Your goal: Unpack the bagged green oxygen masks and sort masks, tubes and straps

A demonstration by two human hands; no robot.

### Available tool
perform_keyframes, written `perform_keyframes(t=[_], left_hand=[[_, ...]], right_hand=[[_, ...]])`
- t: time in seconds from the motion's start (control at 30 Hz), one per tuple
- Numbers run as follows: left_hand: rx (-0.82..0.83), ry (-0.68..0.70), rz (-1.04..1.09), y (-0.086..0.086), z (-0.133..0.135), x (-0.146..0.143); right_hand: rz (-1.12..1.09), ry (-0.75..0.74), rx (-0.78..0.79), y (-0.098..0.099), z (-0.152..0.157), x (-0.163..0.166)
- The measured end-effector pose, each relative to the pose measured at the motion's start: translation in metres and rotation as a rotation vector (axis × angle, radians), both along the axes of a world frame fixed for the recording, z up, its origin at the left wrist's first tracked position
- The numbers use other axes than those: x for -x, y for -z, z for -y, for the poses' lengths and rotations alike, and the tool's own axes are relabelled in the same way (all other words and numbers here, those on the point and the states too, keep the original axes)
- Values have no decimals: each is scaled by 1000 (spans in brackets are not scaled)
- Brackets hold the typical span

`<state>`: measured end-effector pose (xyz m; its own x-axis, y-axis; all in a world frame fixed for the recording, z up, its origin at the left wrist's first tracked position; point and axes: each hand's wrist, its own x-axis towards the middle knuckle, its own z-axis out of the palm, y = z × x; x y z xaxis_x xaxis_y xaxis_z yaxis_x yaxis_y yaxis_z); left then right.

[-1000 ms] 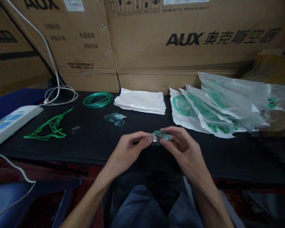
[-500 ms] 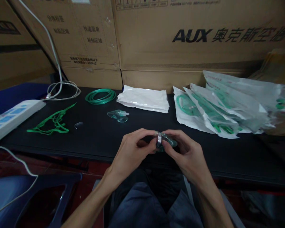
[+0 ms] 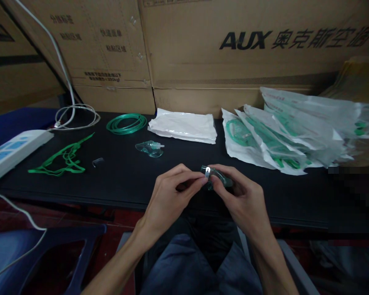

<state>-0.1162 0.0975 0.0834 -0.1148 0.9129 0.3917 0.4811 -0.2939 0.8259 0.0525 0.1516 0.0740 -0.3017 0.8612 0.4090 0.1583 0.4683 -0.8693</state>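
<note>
Both hands meet over the front edge of the black table [image 3: 119, 180]. My right hand [image 3: 242, 200] grips a small clear green plastic mask [image 3: 218, 180]. My left hand [image 3: 172, 196] pinches the silver metal clip [image 3: 207, 172] on the mask's top between thumb and forefinger. A second clear green mask [image 3: 149, 148] lies on the table beyond my hands. Farther left lie a loose green elastic strap [image 3: 64, 159] and a small metal clip [image 3: 97, 162].
A coil of green tubing [image 3: 126, 123] and a flat pile of white bags [image 3: 183, 126] sit at the back. Several sealed packs [image 3: 283, 135] spread to the right. A white power strip [image 3: 12, 153] and cable [image 3: 76, 119] are left. Cardboard boxes [image 3: 203, 53] wall the rear.
My hands have turned the mask so the metal clip faces up, and my left fingers have closed onto the clip. The view shifted slightly.
</note>
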Motion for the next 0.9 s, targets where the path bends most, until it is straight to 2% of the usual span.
perform_keyframes(t=[0.3, 0.53, 0.8, 0.9], left_hand=[[100, 11, 120, -1, -1, -2], [97, 57, 86, -2, -1, 0], [77, 28, 59, -4, 0, -1], [82, 57, 50, -3, 0, -1]], right_hand=[[42, 44, -127, -2, 5, 3], [33, 56, -43, -2, 4, 3], [80, 65, -148, -2, 5, 3], [91, 90, -110, -2, 4, 2]])
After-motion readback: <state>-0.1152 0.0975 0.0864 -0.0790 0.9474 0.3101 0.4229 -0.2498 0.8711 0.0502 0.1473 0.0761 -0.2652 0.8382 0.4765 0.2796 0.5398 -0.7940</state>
